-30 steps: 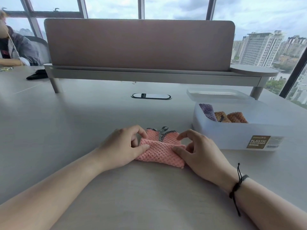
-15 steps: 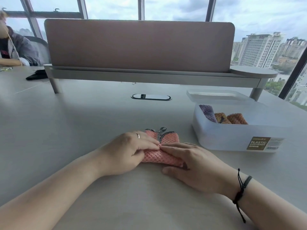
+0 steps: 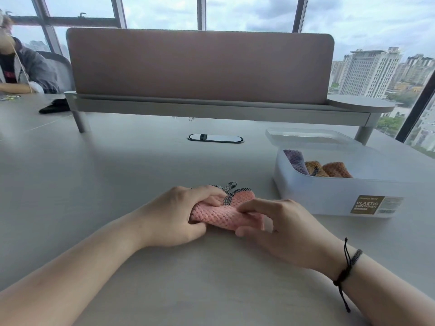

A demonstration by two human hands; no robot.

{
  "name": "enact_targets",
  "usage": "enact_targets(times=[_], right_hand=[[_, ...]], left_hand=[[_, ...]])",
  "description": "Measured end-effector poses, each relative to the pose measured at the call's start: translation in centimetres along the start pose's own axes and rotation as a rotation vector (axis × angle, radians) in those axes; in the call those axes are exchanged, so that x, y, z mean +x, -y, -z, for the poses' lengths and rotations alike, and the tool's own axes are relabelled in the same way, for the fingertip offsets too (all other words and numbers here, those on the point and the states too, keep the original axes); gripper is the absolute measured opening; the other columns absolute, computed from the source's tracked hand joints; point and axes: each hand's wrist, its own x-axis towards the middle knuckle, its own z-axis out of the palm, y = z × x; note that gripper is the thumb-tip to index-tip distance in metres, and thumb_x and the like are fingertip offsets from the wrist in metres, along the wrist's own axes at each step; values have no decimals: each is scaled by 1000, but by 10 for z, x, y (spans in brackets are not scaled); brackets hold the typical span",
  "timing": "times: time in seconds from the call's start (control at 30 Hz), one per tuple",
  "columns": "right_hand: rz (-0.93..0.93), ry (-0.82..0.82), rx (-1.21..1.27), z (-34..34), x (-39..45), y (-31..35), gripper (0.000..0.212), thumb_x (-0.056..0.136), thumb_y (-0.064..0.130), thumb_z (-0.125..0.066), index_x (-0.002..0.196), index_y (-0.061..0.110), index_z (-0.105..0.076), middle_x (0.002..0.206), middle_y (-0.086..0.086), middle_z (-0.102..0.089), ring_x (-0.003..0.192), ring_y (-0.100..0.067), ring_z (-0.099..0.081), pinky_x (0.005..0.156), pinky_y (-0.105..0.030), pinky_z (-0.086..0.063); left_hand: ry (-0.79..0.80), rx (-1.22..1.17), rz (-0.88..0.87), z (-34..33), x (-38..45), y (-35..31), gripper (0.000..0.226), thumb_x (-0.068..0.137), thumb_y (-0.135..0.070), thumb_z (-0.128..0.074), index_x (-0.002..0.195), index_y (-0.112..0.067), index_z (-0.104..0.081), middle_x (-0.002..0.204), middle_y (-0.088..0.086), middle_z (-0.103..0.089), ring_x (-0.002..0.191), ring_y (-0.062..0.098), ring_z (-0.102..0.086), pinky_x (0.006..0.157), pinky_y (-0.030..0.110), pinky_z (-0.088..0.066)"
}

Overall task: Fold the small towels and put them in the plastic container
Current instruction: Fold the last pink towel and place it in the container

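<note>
Both hands hold a folded pink towel on the table.

Nearest, the left hand (image 3: 174, 215) grips the towel's (image 3: 226, 214) left end, fingers curled over the top and thumb below, while the right hand (image 3: 280, 229) pinches its right end, fingertips on the upper fold and thumb at the near edge; the towel lies between them. It looks soft, light and springy, so the fold will likely open unless clamped; best taken across both layers at the ends. Beyond the right hand, the box (image 3: 329, 198) stands open, holding a purple towel (image 3: 295, 160) and two orange ones (image 3: 335, 170). The pink towel's underside and far edge are hidden, and its patterned loop (image 3: 229, 188) is hard to make out.
</note>
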Motion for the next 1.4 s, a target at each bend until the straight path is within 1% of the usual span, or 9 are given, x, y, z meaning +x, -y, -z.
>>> enact_targets(times=[0.13,0.33,0.43,0.6,0.83,0.97,1.1,1.3,1.4], right_hand=[[-10,17,-30,-1,0,2,51,77,56,-63,125,43,-54,114,19,-67,101,-6,-62,86,-28,-51],[-98,-115,141,-2,1,-3,26,82,45,-65,108,40,-63,81,8,-69,65,-1,-58,61,-18,-46],[-152,-123,283,-3,2,-2,24,82,49,-68,104,39,-62,66,1,-70,57,-4,-60,55,-17,-46],[-279,-198,317,-10,9,-2,27,81,55,-67,98,35,-59,55,4,-61,50,-2,-54,48,-14,-40],[-367,-161,-13,-18,13,-5,40,79,73,-52,96,37,-58,82,8,-67,83,-19,-64,69,-33,-53],[-364,-157,-62,-17,13,-3,41,81,73,-49,100,39,-62,88,9,-68,89,-19,-64,70,-32,-53],[-376,-123,-32,-13,13,-2,38,80,68,-54,80,31,-64,75,10,-64,81,-17,-61,62,-29,-49],[-253,-51,70,-12,7,5,54,82,67,-53,61,17,-53,49,1,-48,49,-14,-44,50,-32,-41],[-125,13,81,-13,5,14,55,88,65,-47,61,17,-47,51,-1,-44,50,-16,-37,50,-33,-36]], left_hand=[[-81,-49,62,-2,3,4,47,81,-18,-66,122,-39,-63,112,-24,-72,87,2,-71,76,16,-51],[-190,-150,110,-1,6,4,12,88,-24,-72,98,-30,-71,90,-16,-76,63,7,-66,59,16,-45],[-220,-153,150,-3,7,2,12,87,-26,-74,99,-29,-70,75,-7,-74,36,5,-44,48,11,-34],[-216,-95,190,-7,8,3,15,86,-24,-74,100,-26,-69,60,1,-66,43,5,-47,56,16,-40],[-209,-8,239,-9,8,7,11,85,-30,-72,93,-31,-65,55,-13,-63,50,4,-53,57,17,-41],[-141,107,301,-6,8,7,20,84,-55,-61,97,-40,-59,57,-20,-62,53,1,-55,59,26,-46],[-154,148,313,-5,8,5,50,77,-78,-49,114,-45,-55,55,-24,-61,52,-3,-55,65,28,-52],[-241,-205,354,-10,11,-7,68,79,-57,-73,138,-42,-42,85,-16,-76,81,-4,-67,91,30,-51],[-226,-466,355,-15,12,-14,80,77,-38,-83,141,-43,-37,99,-10,-76,90,3,-73,97,41,-54]])
